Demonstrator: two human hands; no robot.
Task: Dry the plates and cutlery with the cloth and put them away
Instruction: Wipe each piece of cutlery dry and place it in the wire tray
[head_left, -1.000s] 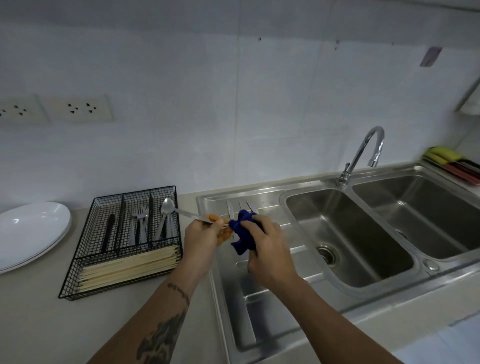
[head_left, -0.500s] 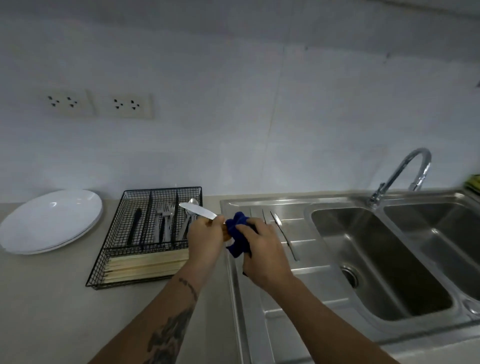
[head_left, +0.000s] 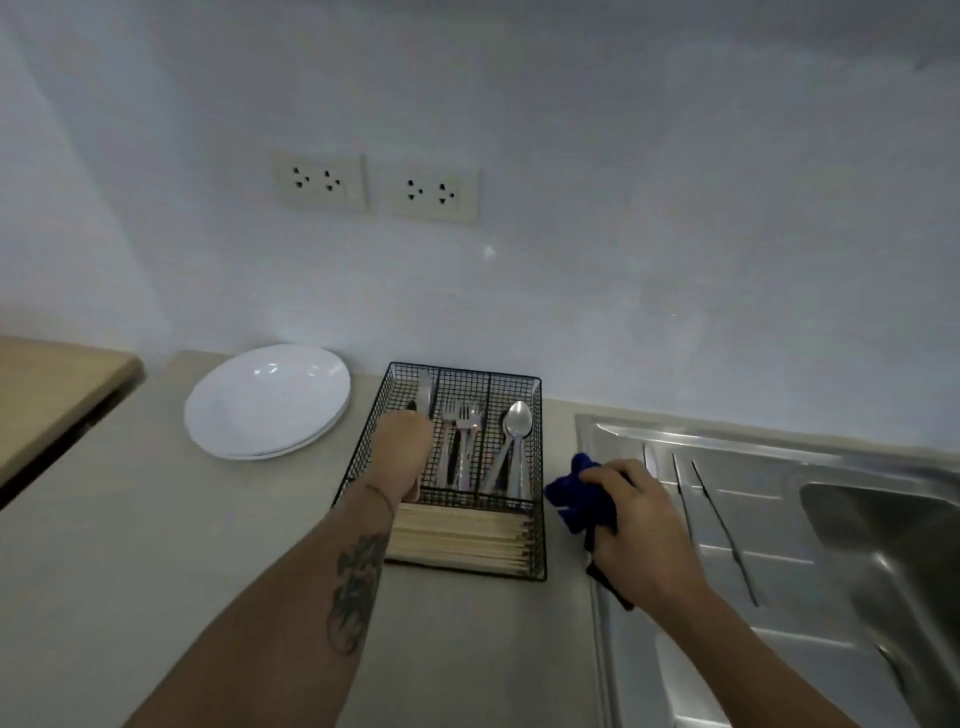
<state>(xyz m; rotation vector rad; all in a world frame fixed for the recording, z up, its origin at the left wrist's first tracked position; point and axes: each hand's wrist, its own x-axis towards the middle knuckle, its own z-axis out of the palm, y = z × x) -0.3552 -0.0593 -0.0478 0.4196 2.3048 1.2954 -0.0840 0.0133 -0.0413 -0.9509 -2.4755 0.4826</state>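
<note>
My left hand (head_left: 402, 441) reaches into the left compartment of the black wire cutlery basket (head_left: 540, 467) and holds a knife (head_left: 426, 396) whose blade points toward the wall. Forks (head_left: 464, 423) fill the middle compartment, spoons (head_left: 517, 423) the right one, and wooden chopsticks (head_left: 462, 540) lie across the front. My right hand (head_left: 641, 530) grips a crumpled blue cloth (head_left: 576, 496) at the left edge of the steel drainboard (head_left: 779, 519). More cutlery (head_left: 724, 530) lies on the drainboard. White plates (head_left: 267, 400) are stacked left of the basket.
The sink basin (head_left: 883, 540) opens at the right edge. Two wall sockets (head_left: 374, 187) sit above the counter. A wooden surface (head_left: 52, 384) juts in at far left. Beige counter (head_left: 156, 545) spreads in front of the plates.
My left hand has carried the knife away from the cloth and leftward into the basket's left compartment. My right hand keeps the cloth by the drainboard. The view has swung left.
</note>
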